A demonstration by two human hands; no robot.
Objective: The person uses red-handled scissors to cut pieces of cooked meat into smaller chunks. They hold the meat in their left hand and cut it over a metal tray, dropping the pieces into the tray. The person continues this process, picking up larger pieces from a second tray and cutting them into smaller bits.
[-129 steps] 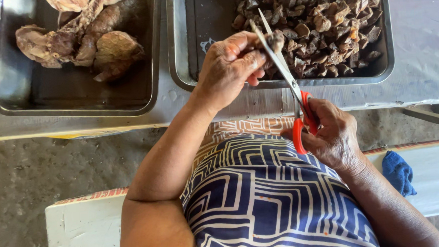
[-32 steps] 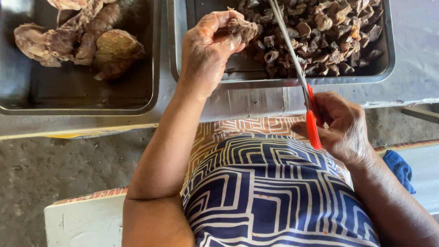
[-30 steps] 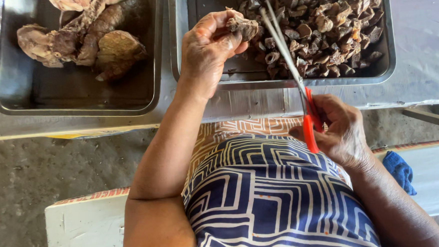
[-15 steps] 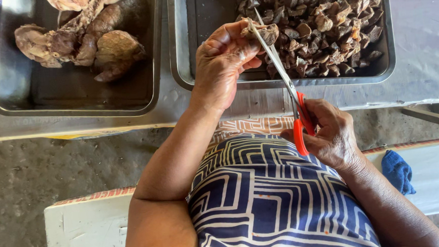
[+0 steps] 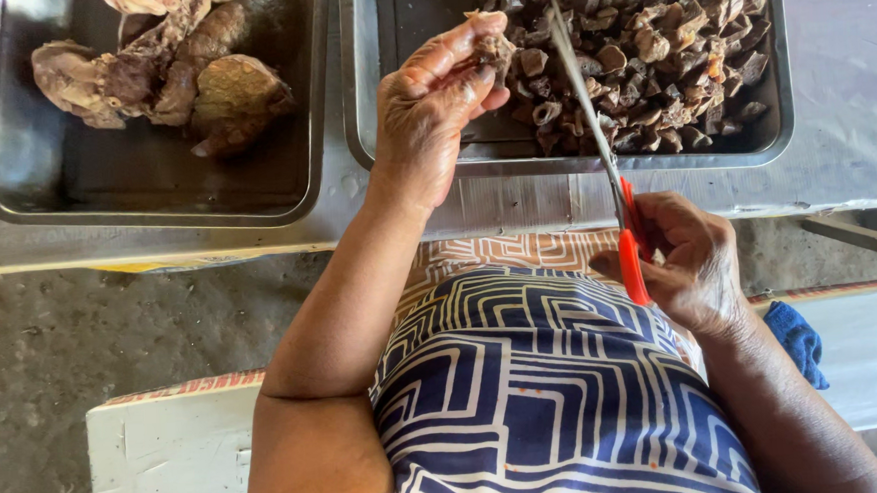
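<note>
Between left-hand fingers point(image 5: 468, 50), meat piece point(image 5: 495, 45) sits beside scissors point(image 5: 592, 128).

1. Garment point(image 5: 556, 390): sleeveless, fills the frame from centre toward 6 o'clock. Navy ground with white angular maze-like lines.
2. Upper band of the garment, toward 12 o'clock of the torso: same line pattern on orange-tan.
3. Both arms bare from shoulder to wrist; no sleeves, no watch or bracelet seen.
4. Left hand point(image 5: 431, 107) and right hand point(image 5: 694, 263): no gloves, no rings visible.
</note>
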